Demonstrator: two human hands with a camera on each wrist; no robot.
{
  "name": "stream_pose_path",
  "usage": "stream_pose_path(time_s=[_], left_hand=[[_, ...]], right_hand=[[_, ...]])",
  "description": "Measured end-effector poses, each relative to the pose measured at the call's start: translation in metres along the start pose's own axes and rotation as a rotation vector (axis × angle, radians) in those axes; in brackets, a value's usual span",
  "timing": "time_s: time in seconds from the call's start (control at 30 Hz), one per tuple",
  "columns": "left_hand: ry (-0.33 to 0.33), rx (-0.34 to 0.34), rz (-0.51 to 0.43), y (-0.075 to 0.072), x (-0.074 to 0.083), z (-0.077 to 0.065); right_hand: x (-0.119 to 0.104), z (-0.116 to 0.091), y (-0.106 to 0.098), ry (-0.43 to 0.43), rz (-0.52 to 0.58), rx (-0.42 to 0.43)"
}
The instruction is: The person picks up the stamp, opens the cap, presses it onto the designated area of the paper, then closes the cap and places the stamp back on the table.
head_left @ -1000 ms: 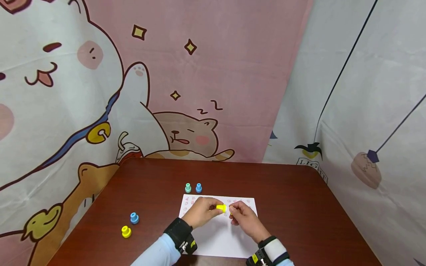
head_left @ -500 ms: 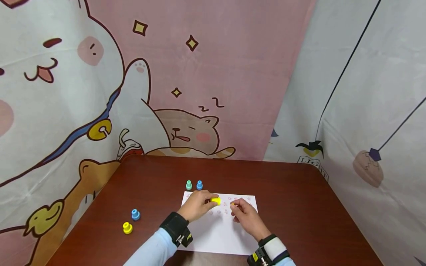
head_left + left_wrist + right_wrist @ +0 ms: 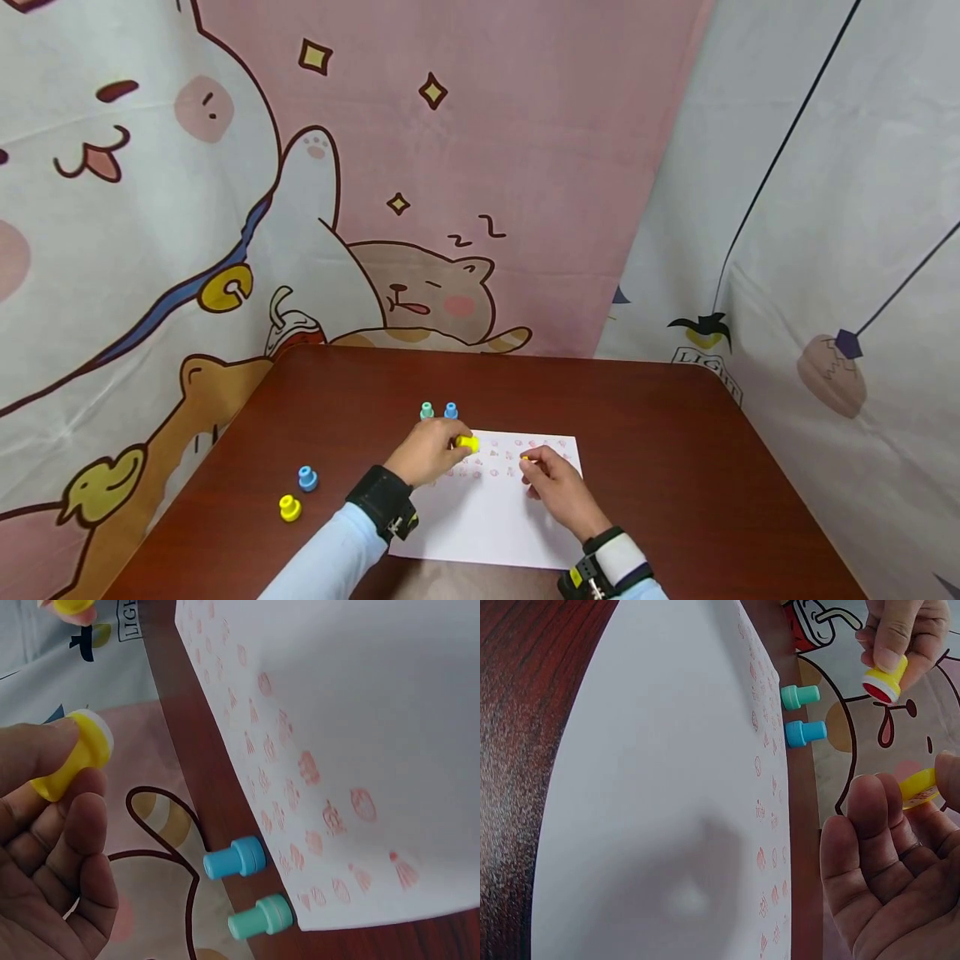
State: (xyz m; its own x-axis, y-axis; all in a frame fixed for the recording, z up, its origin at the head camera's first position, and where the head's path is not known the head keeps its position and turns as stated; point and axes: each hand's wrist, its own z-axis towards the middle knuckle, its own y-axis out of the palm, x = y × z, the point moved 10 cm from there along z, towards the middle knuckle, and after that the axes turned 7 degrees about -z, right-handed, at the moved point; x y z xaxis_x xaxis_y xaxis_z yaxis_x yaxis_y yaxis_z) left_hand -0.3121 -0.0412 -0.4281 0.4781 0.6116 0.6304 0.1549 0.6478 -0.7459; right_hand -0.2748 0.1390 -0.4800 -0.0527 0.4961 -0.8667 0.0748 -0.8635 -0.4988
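Observation:
Between the thumb and fingers of my left hand (image 3: 427, 452) is a yellow stamp (image 3: 468, 443), held over the far left part of a white sheet of paper (image 3: 487, 529). Its red stamping face (image 3: 880, 691) shows uncovered in the right wrist view. My right hand (image 3: 558, 493) pinches a small yellow cap (image 3: 919, 787) above the sheet's right side. Rows of small red stamped pictures (image 3: 309, 766) run along the paper's far part. Just beyond the far edge stand a green stamp (image 3: 261, 916) and a blue stamp (image 3: 235, 857), partly behind my left hand in the head view.
On the left of the brown table (image 3: 660, 467) stand another blue stamp (image 3: 307, 478) and another yellow stamp (image 3: 289, 508). A cloth with cartoon animals (image 3: 525, 167) hangs behind the table.
My left hand has moved left with the yellow stamp, away from the right hand. The right hand stays nearly in place with the cap. The head view has tipped slightly.

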Motion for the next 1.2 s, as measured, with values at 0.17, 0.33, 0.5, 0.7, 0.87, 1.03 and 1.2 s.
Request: stream_pose_path(time_s=[0.17, 0.33, 0.5, 0.7, 0.87, 1.03, 1.2], left_hand=[[-0.024, -0.026, 0.064, 0.0, -0.007, -0.003], [-0.035, -0.079, 0.137, 0.003, -0.011, -0.005], [-0.048, -0.142, 0.256, 0.011, -0.015, -0.007], [-0.028, -0.167, 0.334, 0.018, -0.015, -0.009], [-0.008, -0.189, 0.395, 0.025, -0.016, -0.009], [-0.032, -0.21, 0.412, 0.031, -0.022, -0.01], [-0.047, -0.226, 0.419, 0.037, -0.026, -0.01]], right_hand=[[0.0, -0.001, 0.001, -0.004, 0.002, 0.004], [0.001, -0.001, 0.002, 0.015, 0.002, 0.005], [0.002, -0.003, 0.003, 0.042, -0.005, 0.009], [0.003, -0.003, 0.003, 0.035, -0.026, 0.033], [0.003, -0.003, 0.002, 0.037, -0.041, 0.039], [0.003, -0.003, 0.001, 0.043, -0.042, 0.041], [0.004, -0.004, 0.001, 0.043, -0.042, 0.036]])
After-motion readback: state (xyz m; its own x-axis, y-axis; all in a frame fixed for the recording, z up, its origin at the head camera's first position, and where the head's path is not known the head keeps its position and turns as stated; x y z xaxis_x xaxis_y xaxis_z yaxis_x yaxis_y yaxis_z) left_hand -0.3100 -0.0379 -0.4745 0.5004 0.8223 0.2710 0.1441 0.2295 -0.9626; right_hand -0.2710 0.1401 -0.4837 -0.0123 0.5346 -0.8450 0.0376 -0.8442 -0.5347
